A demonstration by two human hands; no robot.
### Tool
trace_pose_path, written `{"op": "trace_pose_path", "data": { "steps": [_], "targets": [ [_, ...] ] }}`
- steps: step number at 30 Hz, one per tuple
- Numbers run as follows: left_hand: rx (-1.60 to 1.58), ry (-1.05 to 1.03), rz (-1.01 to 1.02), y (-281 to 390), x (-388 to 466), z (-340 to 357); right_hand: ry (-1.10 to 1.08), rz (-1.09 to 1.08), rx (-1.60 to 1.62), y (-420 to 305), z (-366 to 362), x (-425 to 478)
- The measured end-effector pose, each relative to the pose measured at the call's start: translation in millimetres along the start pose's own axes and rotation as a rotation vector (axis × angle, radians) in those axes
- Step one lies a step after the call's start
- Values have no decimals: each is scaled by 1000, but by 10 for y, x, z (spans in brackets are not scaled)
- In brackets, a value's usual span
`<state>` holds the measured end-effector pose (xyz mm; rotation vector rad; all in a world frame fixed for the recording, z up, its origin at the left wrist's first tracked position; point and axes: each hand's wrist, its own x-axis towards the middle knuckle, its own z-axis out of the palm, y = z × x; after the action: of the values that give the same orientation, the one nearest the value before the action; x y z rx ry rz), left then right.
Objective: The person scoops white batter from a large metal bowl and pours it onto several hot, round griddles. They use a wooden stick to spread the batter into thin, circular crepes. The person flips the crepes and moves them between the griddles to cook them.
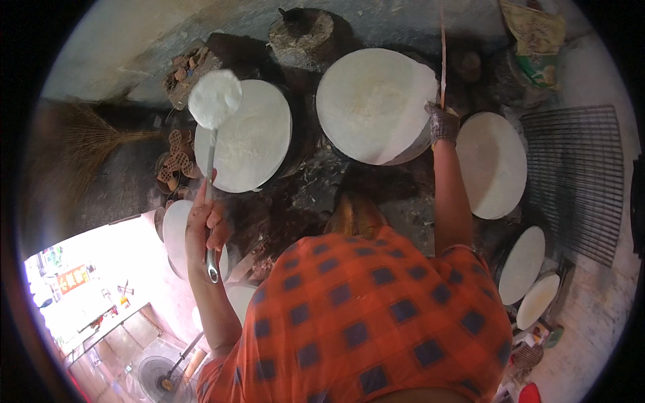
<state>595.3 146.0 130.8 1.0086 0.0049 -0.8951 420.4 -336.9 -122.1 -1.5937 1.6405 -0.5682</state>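
Observation:
My left hand [205,219], bare, grips the long metal handle of a ladle [214,101]. Glossy white liquid fills its bowl, which hangs over the edge of a round, white-topped vessel [247,141]. My right hand [444,123] wears a dark, stained knit glove and is closed around the lower end of a thin stick [443,55] that points away from me. Its fingertips are at the right edge of a larger white round surface [373,101]; whether they pinch that edge is hard to see. A paler band runs along that surface's right side.
More white rounds, including one near my right forearm [491,166], surround me. A metal grate [574,176] leans at right. Left are a straw broom [101,133] and several perforated briquettes [176,161]. A stove-like cylinder [302,38] stands behind; a fan [166,383] is lower left.

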Motion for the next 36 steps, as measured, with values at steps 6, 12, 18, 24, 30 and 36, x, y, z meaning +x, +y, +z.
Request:
{"op": "trace_pose_path", "data": {
  "steps": [6,12,18,24,30,36],
  "targets": [
    [-39,-22,-137,-168,230,140,32,-190,65,-109,-188,-477],
    [-318,-26,-332,-576,369,-80,135,-360,177,26,-294,-968],
    [-446,-42,-324,-527,295,-197,276,-533,189,172,-303,-1244],
    [178,38,62,-282,-117,175,83,54,520,-381,-867,-788],
    [23,-22,-223,-659,139,86,29,379,421,1755,-66,-455],
    [-186,-101,-542,-1368,375,-39,-102,529,1028,1999,-1586,-1637]
  ]
}}
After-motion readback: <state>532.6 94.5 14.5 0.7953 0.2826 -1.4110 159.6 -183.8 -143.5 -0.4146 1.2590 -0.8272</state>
